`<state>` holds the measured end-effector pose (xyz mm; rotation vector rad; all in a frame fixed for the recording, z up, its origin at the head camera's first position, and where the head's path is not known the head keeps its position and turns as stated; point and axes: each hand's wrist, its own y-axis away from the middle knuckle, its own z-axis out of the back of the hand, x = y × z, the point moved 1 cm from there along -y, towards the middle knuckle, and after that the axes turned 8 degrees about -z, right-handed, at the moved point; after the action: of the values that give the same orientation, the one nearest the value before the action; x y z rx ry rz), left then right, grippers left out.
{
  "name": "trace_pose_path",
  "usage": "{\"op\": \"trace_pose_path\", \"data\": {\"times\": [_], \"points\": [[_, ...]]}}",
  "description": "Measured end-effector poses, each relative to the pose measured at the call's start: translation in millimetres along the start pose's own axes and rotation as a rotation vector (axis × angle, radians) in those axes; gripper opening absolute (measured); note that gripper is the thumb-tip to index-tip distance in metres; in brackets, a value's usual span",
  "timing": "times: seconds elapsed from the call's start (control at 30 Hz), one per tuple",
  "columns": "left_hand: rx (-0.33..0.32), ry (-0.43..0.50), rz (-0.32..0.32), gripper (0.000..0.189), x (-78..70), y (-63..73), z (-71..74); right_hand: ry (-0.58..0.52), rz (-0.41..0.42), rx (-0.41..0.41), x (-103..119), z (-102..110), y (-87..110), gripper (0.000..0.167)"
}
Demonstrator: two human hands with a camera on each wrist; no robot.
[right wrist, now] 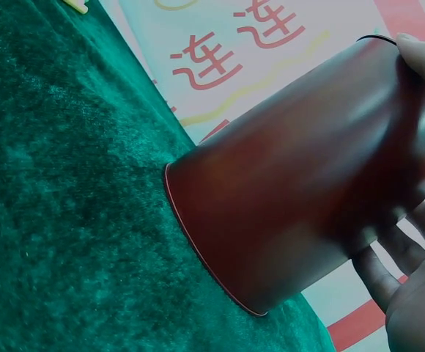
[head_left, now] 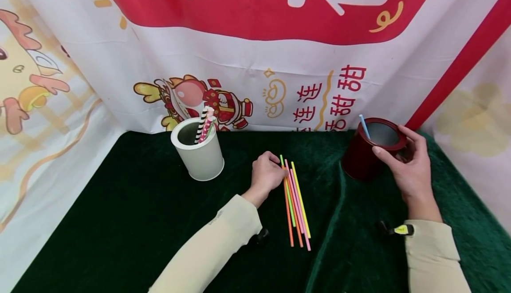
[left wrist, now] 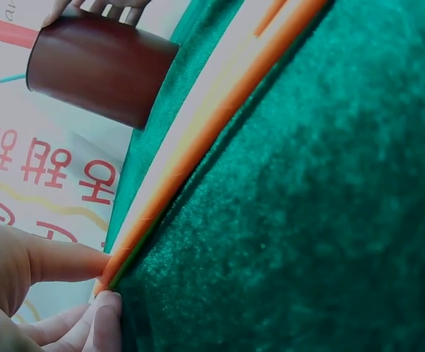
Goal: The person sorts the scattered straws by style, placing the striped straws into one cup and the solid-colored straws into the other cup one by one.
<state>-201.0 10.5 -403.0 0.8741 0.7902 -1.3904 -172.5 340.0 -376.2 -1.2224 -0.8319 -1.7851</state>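
Sleeved left hand [head_left: 267,173] pinches orange straw [left wrist: 198,150], right hand [head_left: 415,173] gripping red cup [head_left: 359,160].

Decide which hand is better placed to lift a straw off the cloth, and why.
Probably the left hand: it pinches at the straws, while the right hand holds the red cup.

The head view looks forward and down from above, taking in the plush dark green cloth [head_left: 119,222] broadly. The left wrist view, tilted, looks closely along the thin straight orange stick [left wrist: 198,150]; the right wrist view, also tilted, faces the smooth dark red cylindrical container [right wrist: 293,183] at close range. Both wrist views share that container
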Motion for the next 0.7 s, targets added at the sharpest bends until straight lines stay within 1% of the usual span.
{"op": "trace_pose_path", "data": {"times": [0.13, 0.23, 0.4, 0.53, 0.7], "points": [[-0.008, 0.004, 0.018, 0.029, -1.8, 0.8, 1.0, -0.001, 0.001, 0.000, -0.2, 0.0, 0.1, 0.083], [-0.010, 0.047, 0.042, 0.026, -2.8, 0.5, 3.1, -0.001, 0.001, 0.001, -0.3, -0.2, 0.1, 0.083], [0.008, 0.164, 0.096, 0.022, -6.1, 1.5, 10.0, -0.003, 0.004, 0.004, -0.8, 0.2, -0.2, 0.083], [0.033, 0.264, 0.124, 0.017, -8.9, 1.5, 17.9, 0.001, 0.010, 0.003, -0.9, 0.3, -0.5, 0.083], [0.046, 0.408, 0.152, 0.019, -8.5, -0.7, 26.5, -0.001, 0.011, 0.004, -1.1, -0.3, -0.3, 0.083]]}}
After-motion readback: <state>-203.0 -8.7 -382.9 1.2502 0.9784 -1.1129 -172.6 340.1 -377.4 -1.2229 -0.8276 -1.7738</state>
